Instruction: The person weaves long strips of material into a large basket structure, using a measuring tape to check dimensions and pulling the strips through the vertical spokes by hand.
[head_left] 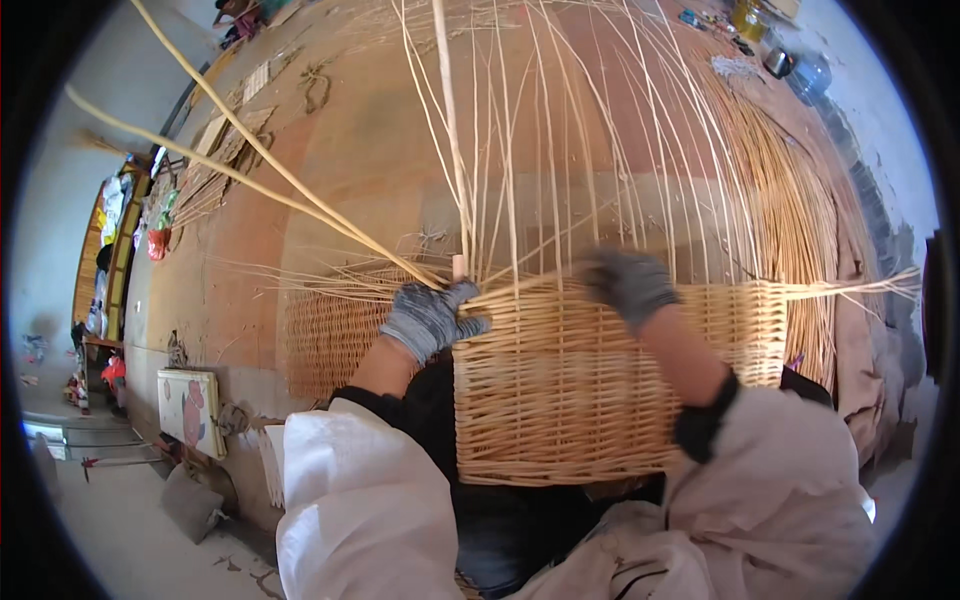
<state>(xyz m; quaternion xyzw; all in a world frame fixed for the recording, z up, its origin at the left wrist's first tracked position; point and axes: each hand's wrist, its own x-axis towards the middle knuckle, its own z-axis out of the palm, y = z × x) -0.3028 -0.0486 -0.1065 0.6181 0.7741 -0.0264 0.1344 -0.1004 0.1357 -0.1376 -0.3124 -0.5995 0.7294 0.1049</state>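
A woven wicker panel [570,400] stands upright in front of me, with long pale upright rods [555,150] rising from its top edge. My left hand [425,318], in a grey knitted glove, is closed on willow rods [330,218] at the panel's top left corner. Those rods slant far out to the upper left. Beside that hand stands a thicker stake [450,120]. My right hand [628,285], also gloved, is over the top edge right of centre; motion smears its fingers, so their grip cannot be made out.
Behind the left hand lies another woven piece [330,335] with loose rod ends. A big bundle of willow rods [790,200] is on the right. At the left are a picture-covered box [193,413] and a grey cushion [190,503]. A kettle [777,63] sits far right.
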